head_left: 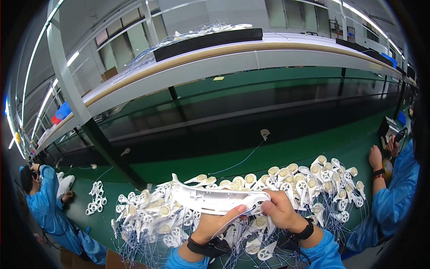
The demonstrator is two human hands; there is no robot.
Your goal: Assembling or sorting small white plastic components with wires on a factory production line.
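White shell [208, 198], long and bent, looks like smooth, hard plastic. Left hand [217, 225] holds it from below and right hand [281, 210] pinches its round end, above many small white parts [303, 186]. Those have tan circles [165, 210] or spoked wheels [265, 254], plus thin, stringy wires [143, 249].

White shell [201, 198], seemingly bluish cables [139, 249]
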